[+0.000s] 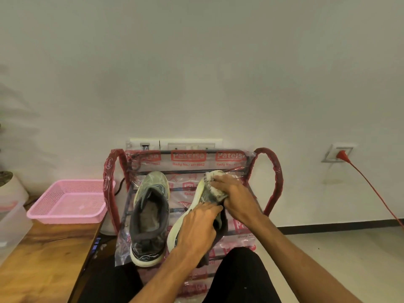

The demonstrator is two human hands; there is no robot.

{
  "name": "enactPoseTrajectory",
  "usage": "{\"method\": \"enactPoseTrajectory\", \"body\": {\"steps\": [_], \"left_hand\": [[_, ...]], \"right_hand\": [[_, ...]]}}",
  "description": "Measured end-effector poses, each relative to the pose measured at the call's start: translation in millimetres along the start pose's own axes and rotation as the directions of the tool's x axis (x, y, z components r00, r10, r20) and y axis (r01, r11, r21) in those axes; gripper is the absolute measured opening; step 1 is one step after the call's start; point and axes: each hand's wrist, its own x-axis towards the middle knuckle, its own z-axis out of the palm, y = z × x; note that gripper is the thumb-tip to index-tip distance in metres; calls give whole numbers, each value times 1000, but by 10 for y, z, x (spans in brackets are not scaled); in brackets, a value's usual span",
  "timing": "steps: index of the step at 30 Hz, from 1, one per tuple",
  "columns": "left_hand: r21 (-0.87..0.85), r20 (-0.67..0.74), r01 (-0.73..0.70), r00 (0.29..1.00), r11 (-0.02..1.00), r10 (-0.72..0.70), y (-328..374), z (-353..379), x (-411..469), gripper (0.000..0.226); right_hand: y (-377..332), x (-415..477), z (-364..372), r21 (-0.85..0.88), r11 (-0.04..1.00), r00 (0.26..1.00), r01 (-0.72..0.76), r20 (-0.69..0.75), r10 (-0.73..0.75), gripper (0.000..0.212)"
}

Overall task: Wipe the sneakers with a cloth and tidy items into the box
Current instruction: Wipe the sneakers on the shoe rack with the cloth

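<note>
Two things matter most right now: the tipped sneaker [197, 191] and the cloth [218, 194]. I see the left hand [197, 226] gripping the tipped sneaker near its opening, with the fingers curled over the edge. I think it holds tight so the sneaker does not slide while it gets rubbed. The sneaker leans on its side with the pale sole facing left, so the top part is easy to reach. The right hand [235, 195] clutches the cloth and presses it on the front of that sneaker, near the toe. My guess is that the wiping is going on and is not done.

The other sneaker [150, 215] sits flat just beside it, on the same rack [271, 178] wrapped in plastic. No hand touches it. I cannot tell if it is clean.

A pink basket [65, 217] waits on the wooden table [43, 259] to the left, well apart from both hands. I think that is the box for tidying, kept near so things can go in later.
</note>
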Motion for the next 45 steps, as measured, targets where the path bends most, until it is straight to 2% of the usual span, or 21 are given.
{"method": "enactPoseTrajectory", "body": {"steps": [2, 4, 6, 8, 12, 17, 18, 22, 26, 27, 31, 32, 35, 37, 40, 45], "left_hand": [[20, -3, -16, 1000, 1000, 16, 43, 32, -31, 41], [51, 9, -37, 999, 998, 37, 67, 77, -58, 44], [51, -4, -29, 1000, 998, 29, 40, 116, -37, 55], [52, 27, -27, 999, 998, 26, 44, 86, -28, 55], [40, -8, 25, 1000, 999, -25, 14, 31, -32, 47], [38, 4, 5, 1000, 999, -5, 24, -16, -2, 55], [34, -4, 8, 1000, 999, -8, 11, -12, -4, 54], [20, -30, 48, 998, 999, -48, -67, 40, -30, 45], [23, -16, 14, 1000, 1000, -13, -11, 25, -22, 59], [26, -12, 10, 1000, 1000, -10, -10, 22, -14, 59], [25, -30, 30, 999, 999, -30, -63, 18, -28, 52], [23, -33, 25, 999, 999, -25, -52, 16, -37, 52], [17, -27, 15, 1000, 1000, -15, 6, 20, -48, 57], [10, -32, 27, 999, 1000, -27, 6, 33, -48, 58], [-15, -53, 100, 993, 995, -101, -15, 1, -70, 58], [12, -88, 291, 953, 957, -289, -76, -95, -100, 52]], "right_hand": [[17, -60, 47, -35, 987, 985, 158, 80, -155, 52], [159, -61, 44, -157, 957, 968, 243, 95, -231, 49], [222, -19, -31, -267, 942, 978, 203, 104, -181, 51], [154, 40, -94, -290, 944, 987, 156, 89, -136, 49], [32, 48, -55, -65, 974, 963, 215, 179, -201, 35], [88, 84, -105, -273, 955, 992, 118, 80, -100, 40], [19, 103, -91, -268, 957, 992, 114, 77, -96, 38], [-138, 77, -26, -51, 989, 982, 137, 139, -129, 29], [1, 156, -136, -306, 944, 991, 122, 89, -99, 34], [-13, 189, -144, -316, 942, 992, 114, 96, -88, 35], [-103, 182, -107, -102, 978, 960, 183, 231, -156, 24], [-83, 164, -123, -112, 974, 956, 195, 245, -163, 22], [11, 192, -209, -322, 924, 967, 204, 216, -138, 32], [47, 227, -239, -399, 900, 978, 176, 178, -112, 37], [88, 208, -199, -334, 935, 983, 119, 170, -64, 42], [195, 66, -125, -66, 994, 989, -87, 113, 94, 56]]}}
